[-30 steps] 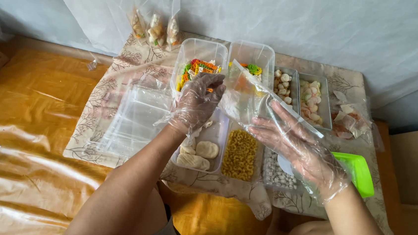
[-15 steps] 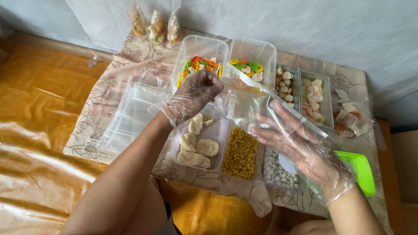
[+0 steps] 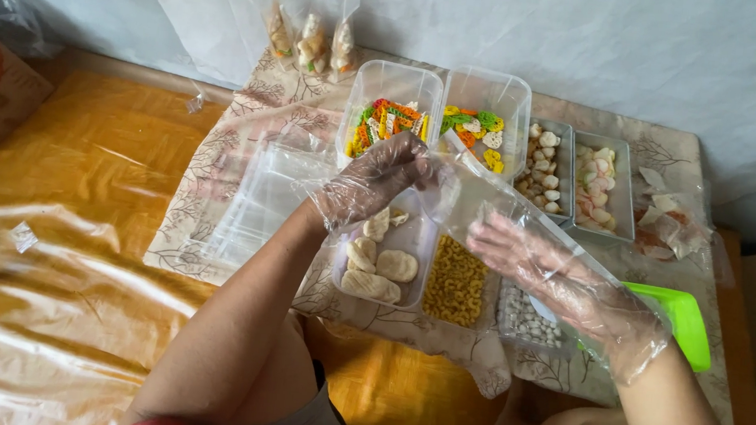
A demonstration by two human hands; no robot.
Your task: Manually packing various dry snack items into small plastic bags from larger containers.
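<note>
My left hand (image 3: pixel 379 178), in a thin clear glove, has its fingers bunched shut at the mouth of a clear plastic bag (image 3: pixel 478 198), just in front of the tub of colourful crackers (image 3: pixel 387 114). A pinch of those crackers seems to be in the fingers, mostly hidden. My right hand (image 3: pixel 562 276), also gloved, holds the bag from the far side, fingers spread along it, above the tub of yellow curls (image 3: pixel 456 283).
A second tub of colourful crackers (image 3: pixel 493 127), two metal trays (image 3: pixel 566 220) of pale pieces, a tub of pale flat crackers (image 3: pixel 381 260) and a tub of white bits (image 3: pixel 527 321) crowd the patterned cloth (image 3: pixel 210 172). Empty clear bags (image 3: pixel 258 199) lie left, filled bags (image 3: pixel 312 41) at the wall, a green lid (image 3: pixel 682 319) right.
My left hand left the colourful-cracker tub and moved right to the bag's mouth. My right hand brought the bag closer. The view shifted left and down.
</note>
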